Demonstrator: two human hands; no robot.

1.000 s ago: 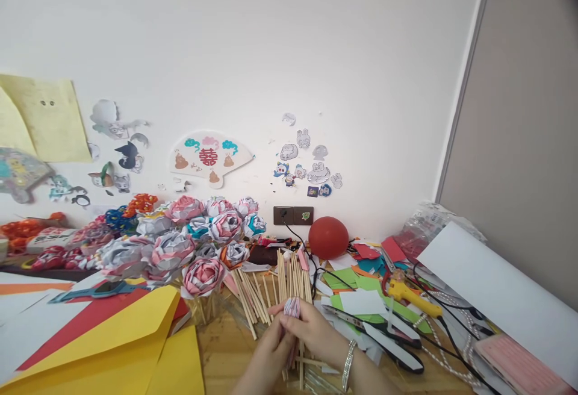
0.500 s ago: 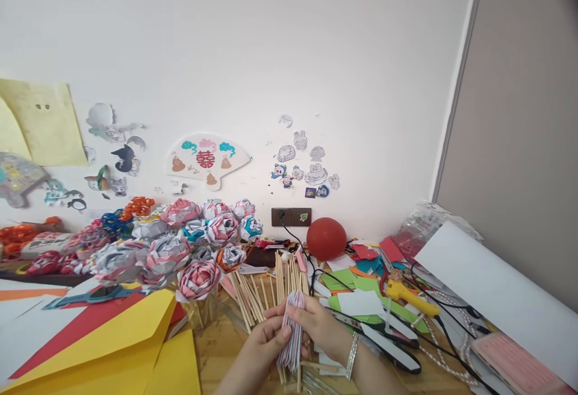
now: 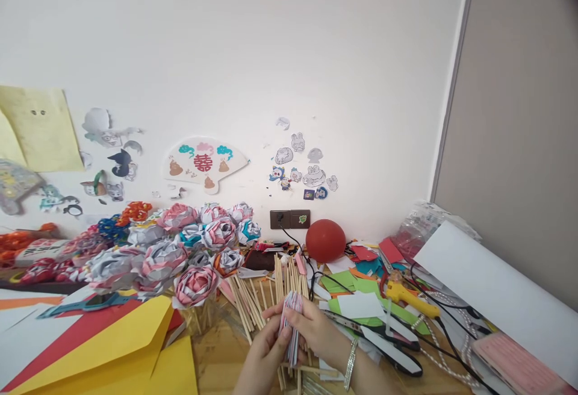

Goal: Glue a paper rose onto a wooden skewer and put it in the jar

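Both my hands meet low in the middle of the head view, around a stack of thin pink and white folded paper strips (image 3: 293, 320) standing on edge. My left hand (image 3: 267, 338) grips its left side, thumb pressed along the front. My right hand (image 3: 316, 329), with a sparkling bracelet (image 3: 351, 363) at the wrist, closes on its right side, thumb near the top. Some of the right fingers are hidden behind the paper. Wooden sticks (image 3: 285, 274) lie spread just beyond and beneath my hands.
Paper roses (image 3: 196, 285) cluster on the left behind yellow paper (image 3: 135, 335). A red balloon (image 3: 325, 240) rests against the wall. To the right lie scissors (image 3: 391, 350), a yellow glue gun (image 3: 412, 298) with its black cable, green paper scraps (image 3: 338, 282) and a pink keyboard-like object (image 3: 519, 362).
My left hand has shifted a little on the folded paper, and the stack looks narrower at the bottom. The camera view has moved slightly.
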